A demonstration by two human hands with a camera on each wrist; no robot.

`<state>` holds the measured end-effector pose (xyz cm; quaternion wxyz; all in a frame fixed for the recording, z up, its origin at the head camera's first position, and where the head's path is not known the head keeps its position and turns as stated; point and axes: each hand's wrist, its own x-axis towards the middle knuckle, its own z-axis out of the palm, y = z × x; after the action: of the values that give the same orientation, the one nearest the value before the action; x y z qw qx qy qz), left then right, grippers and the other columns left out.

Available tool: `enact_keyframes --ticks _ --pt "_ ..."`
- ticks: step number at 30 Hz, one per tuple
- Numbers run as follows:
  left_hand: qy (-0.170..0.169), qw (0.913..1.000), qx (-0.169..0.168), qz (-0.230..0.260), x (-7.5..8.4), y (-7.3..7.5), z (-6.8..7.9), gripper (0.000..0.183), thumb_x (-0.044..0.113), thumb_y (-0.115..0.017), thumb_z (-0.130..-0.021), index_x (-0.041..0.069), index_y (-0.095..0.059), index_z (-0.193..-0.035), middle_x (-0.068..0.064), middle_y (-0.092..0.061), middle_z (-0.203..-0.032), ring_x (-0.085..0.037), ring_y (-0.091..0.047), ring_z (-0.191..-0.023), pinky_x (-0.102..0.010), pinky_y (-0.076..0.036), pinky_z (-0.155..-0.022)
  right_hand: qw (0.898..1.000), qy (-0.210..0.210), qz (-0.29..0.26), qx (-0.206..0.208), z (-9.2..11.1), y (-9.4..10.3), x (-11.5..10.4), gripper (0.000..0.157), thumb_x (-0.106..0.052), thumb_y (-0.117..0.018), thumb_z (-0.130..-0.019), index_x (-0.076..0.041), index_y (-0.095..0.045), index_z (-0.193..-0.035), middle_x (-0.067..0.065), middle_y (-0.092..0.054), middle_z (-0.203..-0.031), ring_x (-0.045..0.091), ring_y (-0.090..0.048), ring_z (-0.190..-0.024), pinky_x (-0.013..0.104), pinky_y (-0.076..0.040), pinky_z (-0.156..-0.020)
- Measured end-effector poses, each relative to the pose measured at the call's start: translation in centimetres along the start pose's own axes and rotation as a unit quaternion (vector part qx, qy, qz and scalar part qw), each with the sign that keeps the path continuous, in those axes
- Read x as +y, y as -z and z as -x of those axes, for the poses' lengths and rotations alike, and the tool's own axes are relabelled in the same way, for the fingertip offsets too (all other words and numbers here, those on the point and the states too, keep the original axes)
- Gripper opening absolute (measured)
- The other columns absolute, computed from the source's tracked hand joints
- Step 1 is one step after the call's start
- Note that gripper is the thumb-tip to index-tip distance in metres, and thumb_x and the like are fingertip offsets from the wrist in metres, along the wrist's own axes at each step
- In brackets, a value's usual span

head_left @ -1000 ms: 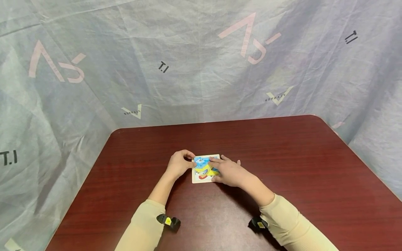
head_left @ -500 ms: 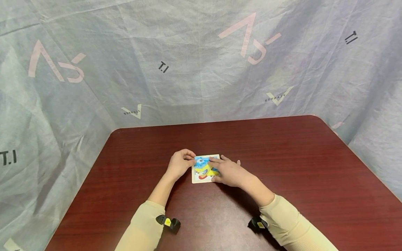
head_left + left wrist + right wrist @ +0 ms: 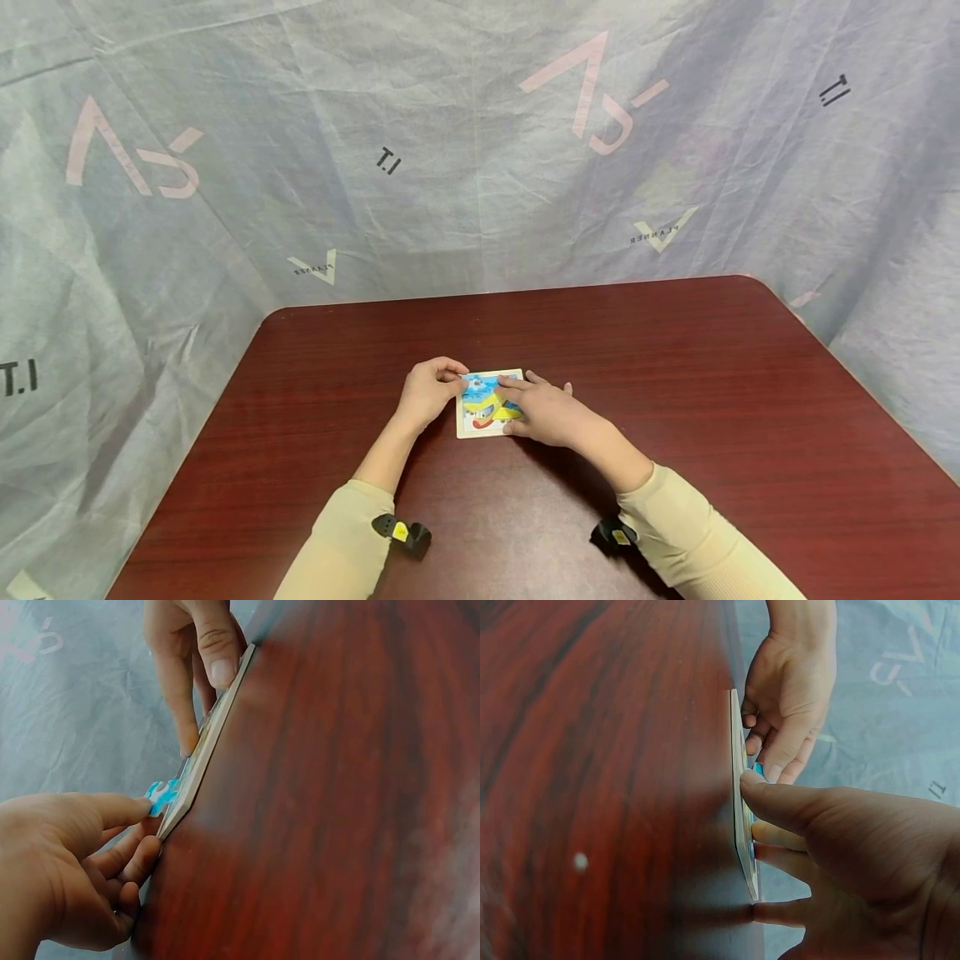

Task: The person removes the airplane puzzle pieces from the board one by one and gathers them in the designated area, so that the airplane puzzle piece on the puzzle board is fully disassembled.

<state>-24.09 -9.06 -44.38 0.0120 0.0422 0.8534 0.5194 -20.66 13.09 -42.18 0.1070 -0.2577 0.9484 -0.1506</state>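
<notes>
A small square jigsaw puzzle in a pale tray (image 3: 480, 434) lies on the table, its picture blue, yellow and red. At its far left corner my left hand (image 3: 426, 394) pinches a blue-and-white puzzle piece (image 3: 160, 798) between thumb and fingers. In the left wrist view that piece stands tilted above the tray's surface, with the lower fingers beside the tray's edge. My right hand (image 3: 551, 412) rests over the right part of the puzzle, fingers spread and mostly straight. Its thumb (image 3: 759, 787) touches the near edge in the right wrist view; the picture beneath this hand is hidden.
The dark red wooden table (image 3: 675, 350) stretches around the puzzle on all sides. Grey printed cloth (image 3: 480, 183) hangs behind and beside it. Black straps with yellow labels (image 3: 401, 531) sit on both sleeved forearms.
My left thumb has shifted a little up and back toward the puzzle's far left corner, along with the pinched piece. The right hand stays where it was on the puzzle.
</notes>
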Motion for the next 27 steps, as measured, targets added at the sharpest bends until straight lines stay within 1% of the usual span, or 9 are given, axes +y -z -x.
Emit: enact_keyframes --ticks 5,11,20,27 --pt "0.016 0.9990 0.008 0.041 0.0 0.1 0.0 0.010 0.006 -0.074 -0.091 0.006 -0.075 -0.101 -0.004 -0.069 -0.085 -0.018 -0.058 -0.073 -0.029 -0.048 -0.064 1.000 -0.001 -0.001 0.000 0.0 0.0 0.0 0.060 -0.034 -0.072 -0.096 -0.018 -0.051 -0.150 0.000 -0.036 -0.161 0.045 -0.028 -0.146 0.084 -0.027 -0.093" --pt "0.023 0.9969 0.003 0.076 -0.4 0.3 -0.1 0.012 0.004 -0.072 -0.092 0.003 -0.074 -0.104 -0.007 -0.069 -0.087 -0.019 -0.060 -0.071 -0.028 -0.051 -0.065 1.000 -0.001 -0.001 0.001 0.0 0.0 -0.1 0.060 -0.034 -0.072 -0.096 -0.017 -0.052 -0.150 0.001 -0.037 -0.161 0.045 -0.028 -0.146 0.084 -0.027 -0.093" --pt "0.029 0.9945 0.000 0.100 -0.4 1.1 0.2 0.014 0.005 -0.072 -0.093 0.003 -0.074 -0.106 -0.010 -0.068 -0.091 -0.023 -0.063 -0.074 -0.031 -0.054 -0.067 1.000 0.001 0.000 -0.001 0.0 -0.2 0.1 0.060 -0.034 -0.071 -0.096 -0.018 -0.051 -0.150 0.001 -0.036 -0.161 0.045 -0.028 -0.146 0.084 -0.027 -0.093" --pt "0.031 0.9945 0.002 0.100 -0.4 1.7 0.4 0.015 0.005 -0.071 -0.094 0.002 -0.074 -0.108 -0.011 -0.069 -0.093 -0.026 -0.063 -0.074 -0.032 -0.055 -0.067 1.000 0.004 0.002 0.000 -0.1 -0.1 0.1 0.060 -0.034 -0.071 -0.096 -0.017 -0.051 -0.150 0.001 -0.036 -0.161 0.046 -0.027 -0.146 0.084 -0.028 -0.093"
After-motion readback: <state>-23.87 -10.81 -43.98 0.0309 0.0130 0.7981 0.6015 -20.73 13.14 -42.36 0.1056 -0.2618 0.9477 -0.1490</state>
